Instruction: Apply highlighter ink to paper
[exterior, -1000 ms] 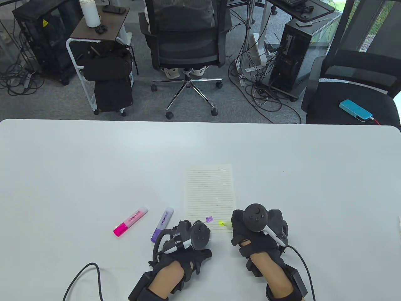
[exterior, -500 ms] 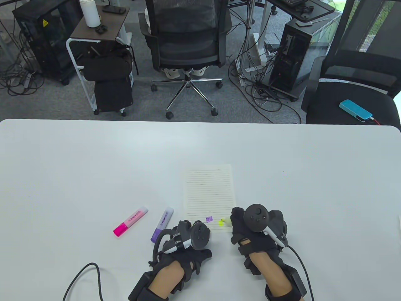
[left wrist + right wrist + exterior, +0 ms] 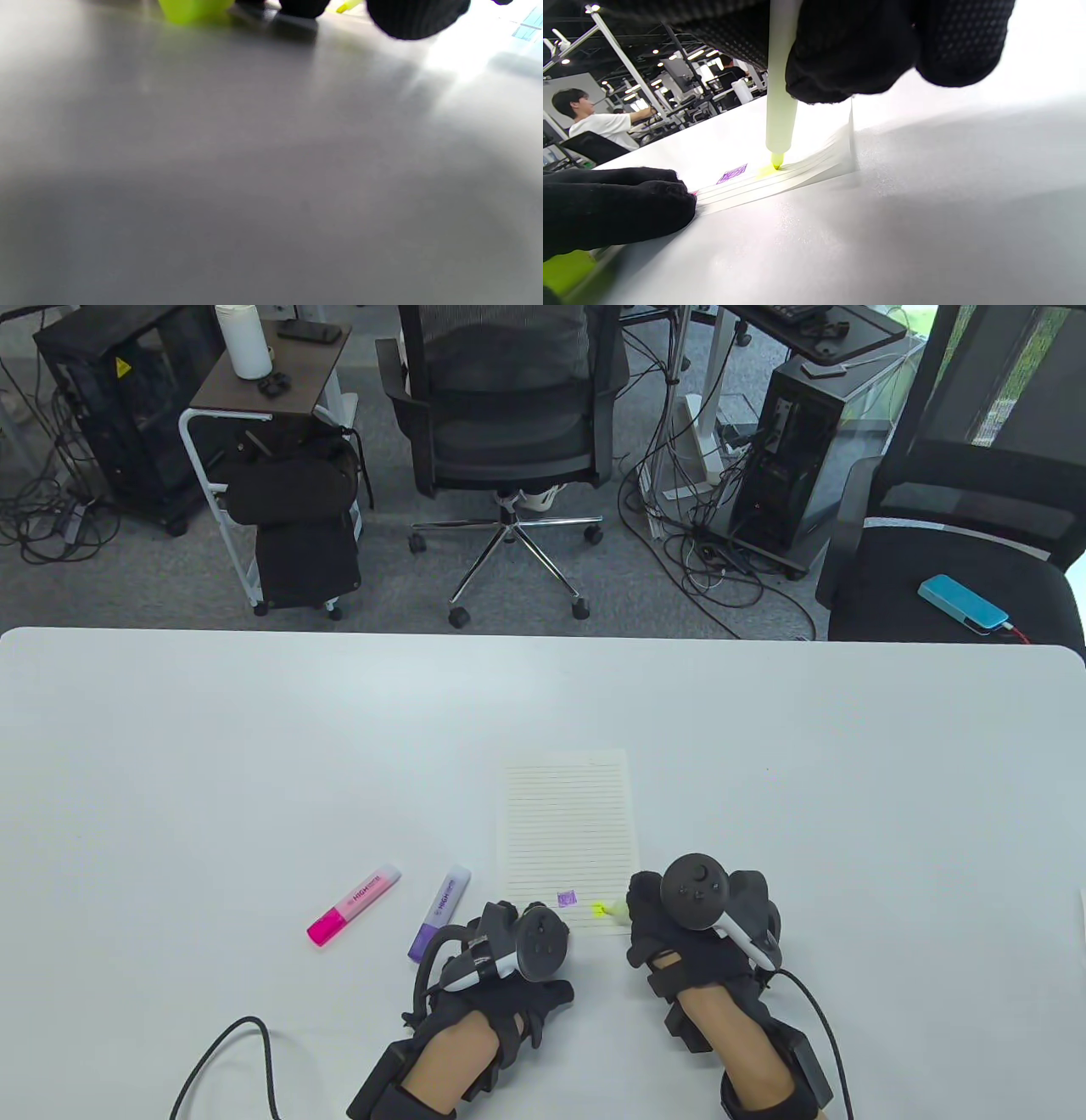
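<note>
- Yellow-green ink: small bright patch (image 3: 599,909) on the lined paper (image 3: 568,831), lower right part of the sheet, just right of a small purple square mark (image 3: 567,898).
- Paper is cream, ruled with thin dark lines, rectangular, lying flat on the white matte desk (image 3: 254,746) at lower centre of the table view.
- Right hand (image 3: 696,925), black knit glove with dotted fingertip texture, has its grip closed round a pale yellow highlighter (image 3: 780,101); barrel smooth, round, tapering to a chisel tip.
- Right wrist view: tip touches the paper on the yellow patch; barrel close to upright.
- Left hand (image 3: 509,950) rests on the desk at the paper's lower left corner, fingertips at the sheet's edge. Whether its grip is closed on anything I cannot tell; a lime-green object (image 3: 566,271) shows beneath it at the lower left of the right wrist view, blurred.
- Left wrist view: mostly blurred grey desk surface; the same lime-green shape at the top edge.
- Pink highlighter (image 3: 354,904), capped, lies on the desk at lower left; label reads "HIGH", remainder too small.
- Purple highlighter (image 3: 439,912), capped, lies just right of the pink one, near the left hand; label likewise "HIGH".
- Both barrels are pastel with a darker saturated cap end, flat-sided and stubby.
</note>
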A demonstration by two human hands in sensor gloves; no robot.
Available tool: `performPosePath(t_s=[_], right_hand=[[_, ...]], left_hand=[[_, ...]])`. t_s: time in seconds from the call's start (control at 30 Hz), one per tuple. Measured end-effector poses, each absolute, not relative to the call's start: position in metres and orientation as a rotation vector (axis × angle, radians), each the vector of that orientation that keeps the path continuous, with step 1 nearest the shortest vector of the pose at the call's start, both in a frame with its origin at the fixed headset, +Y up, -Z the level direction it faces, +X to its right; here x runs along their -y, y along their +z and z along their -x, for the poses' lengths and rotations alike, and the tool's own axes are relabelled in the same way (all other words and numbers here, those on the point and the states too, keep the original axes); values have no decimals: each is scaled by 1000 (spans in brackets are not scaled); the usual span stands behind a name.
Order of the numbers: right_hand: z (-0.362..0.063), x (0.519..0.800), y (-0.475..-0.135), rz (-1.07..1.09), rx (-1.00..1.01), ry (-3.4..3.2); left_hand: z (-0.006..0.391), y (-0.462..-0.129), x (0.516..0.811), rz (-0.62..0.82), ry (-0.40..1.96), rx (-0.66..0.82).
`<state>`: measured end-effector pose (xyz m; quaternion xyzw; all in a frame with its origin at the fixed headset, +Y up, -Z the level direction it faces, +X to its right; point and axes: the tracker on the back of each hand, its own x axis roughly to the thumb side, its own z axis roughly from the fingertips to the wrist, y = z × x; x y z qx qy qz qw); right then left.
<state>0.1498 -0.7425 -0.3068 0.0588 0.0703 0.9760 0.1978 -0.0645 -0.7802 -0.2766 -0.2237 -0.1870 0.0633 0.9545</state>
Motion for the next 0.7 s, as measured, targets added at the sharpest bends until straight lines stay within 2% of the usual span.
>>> performPosePath(t_s=[0.1, 0.3, 0.43, 0.63, 0.7], right_hand=[[-146, 746, -307, -191, -137, 2693], [-145, 743, -307, -182, -233, 2718], [-142, 746, -306, -204, -153, 2709], [-143, 744, -306, -198, -226, 2715], [-142, 745, -305, -209, -170, 2716]], left_hand=[[64, -277, 780, 454, 129, 380], [64, -277, 780, 454, 129, 380], [65, -276, 780, 456, 127, 381], [65, -276, 780, 458, 128, 382], [65, -276, 780, 458, 126, 382]])
